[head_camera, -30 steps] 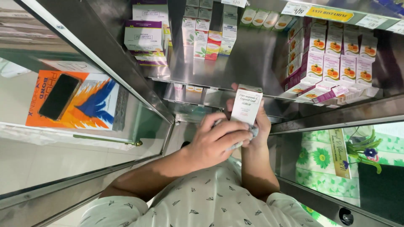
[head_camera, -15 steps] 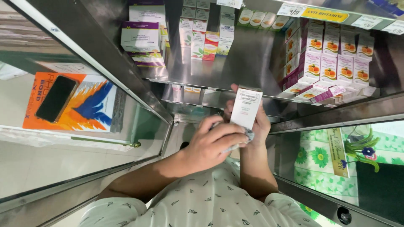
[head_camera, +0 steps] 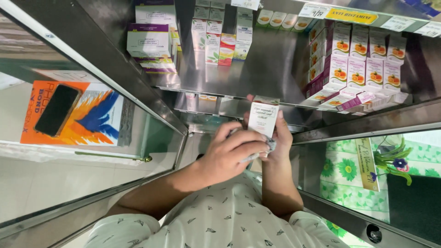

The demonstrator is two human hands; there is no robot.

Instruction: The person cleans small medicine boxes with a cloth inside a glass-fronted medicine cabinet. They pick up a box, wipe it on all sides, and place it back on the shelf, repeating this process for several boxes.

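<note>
My right hand (head_camera: 280,138) holds a small white medicine box (head_camera: 263,118) upright in front of a steel shelf (head_camera: 257,78); its fingers wrap the box from behind. My left hand (head_camera: 228,154) is closed on a grey cloth (head_camera: 271,146) and presses it against the lower part of the box. Only a corner of the cloth shows past the fingers.
The steel shelf carries rows of white-and-purple boxes with orange fruit pictures (head_camera: 363,69) at right and purple, green and red boxes (head_camera: 211,43) at the back left. A glass counter at left has a black phone (head_camera: 57,110) lying on an orange booklet (head_camera: 92,117).
The box has tilted back and sunk a little in my right hand. My left hand with the cloth has shifted slightly along its lower edge.
</note>
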